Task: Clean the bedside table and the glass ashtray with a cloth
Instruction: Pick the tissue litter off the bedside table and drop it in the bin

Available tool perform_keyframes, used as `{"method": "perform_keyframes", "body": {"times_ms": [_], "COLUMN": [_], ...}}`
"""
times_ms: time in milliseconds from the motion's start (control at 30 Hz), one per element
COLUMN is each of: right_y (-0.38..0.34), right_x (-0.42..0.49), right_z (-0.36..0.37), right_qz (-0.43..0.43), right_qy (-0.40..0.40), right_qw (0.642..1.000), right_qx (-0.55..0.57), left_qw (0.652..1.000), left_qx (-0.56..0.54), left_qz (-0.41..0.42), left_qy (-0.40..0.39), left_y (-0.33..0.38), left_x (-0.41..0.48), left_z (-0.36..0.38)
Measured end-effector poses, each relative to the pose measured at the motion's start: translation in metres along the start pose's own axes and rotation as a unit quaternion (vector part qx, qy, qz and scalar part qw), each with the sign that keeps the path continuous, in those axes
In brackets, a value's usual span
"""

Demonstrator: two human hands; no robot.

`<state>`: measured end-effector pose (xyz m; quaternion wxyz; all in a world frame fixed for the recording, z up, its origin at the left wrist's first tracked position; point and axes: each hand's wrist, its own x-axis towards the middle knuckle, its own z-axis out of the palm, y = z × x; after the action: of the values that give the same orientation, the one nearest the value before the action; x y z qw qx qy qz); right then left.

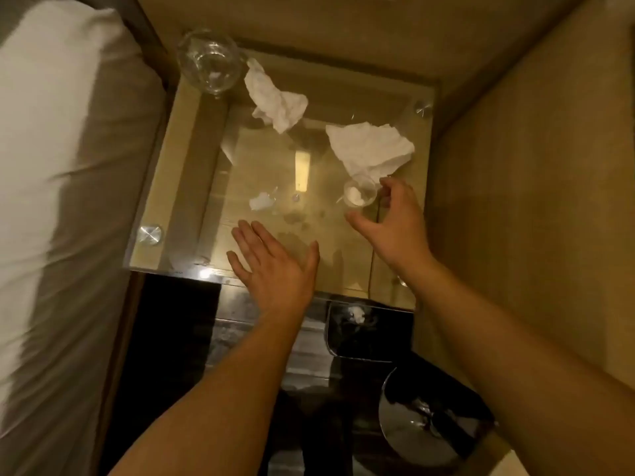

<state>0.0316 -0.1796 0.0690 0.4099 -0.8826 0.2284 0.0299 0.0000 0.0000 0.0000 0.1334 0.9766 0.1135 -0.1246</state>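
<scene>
Head view looks straight down: largest is the bed [51, 201] along the left edge, white sheet and grey cover, running beside the bedside table [192, 173]. That table has a clear glass top fixed by round metal studs at its corners, with pale wood showing beneath and dried stains near the middle of the glass. Below the table, a shiny round metal bin [426, 420] stands on the dark floor at lower right. Both bare forearms reach up from the bottom edge. Left hand [275, 266] is spread flat, fingers together and thumb out, over the near edge of the glass, holding nothing. Right hand [395, 221] is open wide, thumb and fingers curved around a small clear glass [360, 195] that has something white inside; whether the fingers touch it I cannot tell. At the far left corner stands a large round glass ashtray [209, 61]. Just beside it lies one crumpled white tissue [275, 101]; a second crumpled tissue [371, 146] lies at the right, touching the small glass. Smallest, a white paper scrap [261, 201] rests near the centre.
</scene>
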Motion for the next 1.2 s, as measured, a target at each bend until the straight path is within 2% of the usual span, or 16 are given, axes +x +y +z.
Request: {"method": "perform_keyframes", "body": {"times_ms": [133,333,467,633,767,933,1033,1200], "right_y": [0.0,0.0,0.005,0.041,0.08,0.129,0.143,0.122], "right_x": [0.009,0.008,-0.041,-0.144,-0.204,-0.208,-0.197,-0.19], "right_z": [0.015,0.015,-0.006,-0.018,0.005,0.038,0.04,0.01], "right_qz": [-0.018,0.003,0.024,0.089,0.14,0.25,0.289,0.234], "right_qy": [0.024,0.058,0.099,0.095,0.074,0.021,0.006,0.059], "right_qw": [0.999,0.997,0.99,0.986,0.983,0.967,0.957,0.969], "right_qx": [0.012,0.042,0.095,0.106,0.091,0.044,0.038,0.051], "left_qw": [0.999,0.999,0.999,0.998,0.997,0.996,0.995,0.995], "left_qx": [0.027,0.035,0.038,0.046,0.059,0.063,0.059,0.053], "left_qz": [0.006,0.007,0.008,0.001,0.002,0.002,0.0,0.002], "left_qy": [0.041,0.028,0.022,0.042,0.053,0.068,0.078,0.079], "left_y": [-0.001,0.0,0.001,0.002,0.001,0.001,0.001,0.001], "left_x": [0.001,0.001,-0.001,0.0,0.0,0.002,0.002,0.002], "left_z": [0.006,0.005,0.001,0.004,0.006,0.009,0.011,0.01]}}
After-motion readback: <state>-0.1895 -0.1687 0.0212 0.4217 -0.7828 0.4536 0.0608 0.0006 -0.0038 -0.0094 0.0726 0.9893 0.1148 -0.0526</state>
